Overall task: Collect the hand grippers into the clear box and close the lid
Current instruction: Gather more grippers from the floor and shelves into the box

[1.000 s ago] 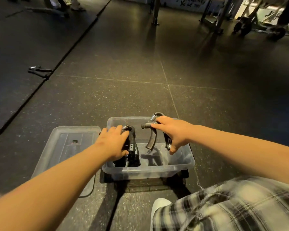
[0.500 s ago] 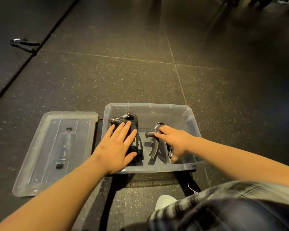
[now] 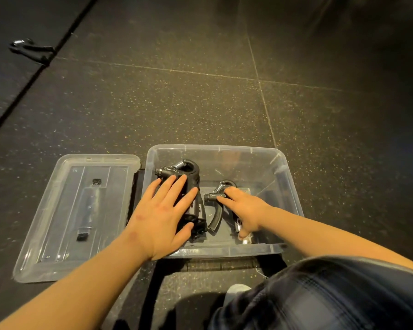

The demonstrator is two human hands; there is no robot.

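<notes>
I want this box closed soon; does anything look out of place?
Yes. One hand gripper lies on the dark floor far to the upper left, away from the clear box. The lid lies beside the box, not on it.

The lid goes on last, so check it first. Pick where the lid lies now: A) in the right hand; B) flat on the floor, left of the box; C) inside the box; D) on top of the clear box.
B: the lid lies flat on the floor, left of the open clear box.
</notes>
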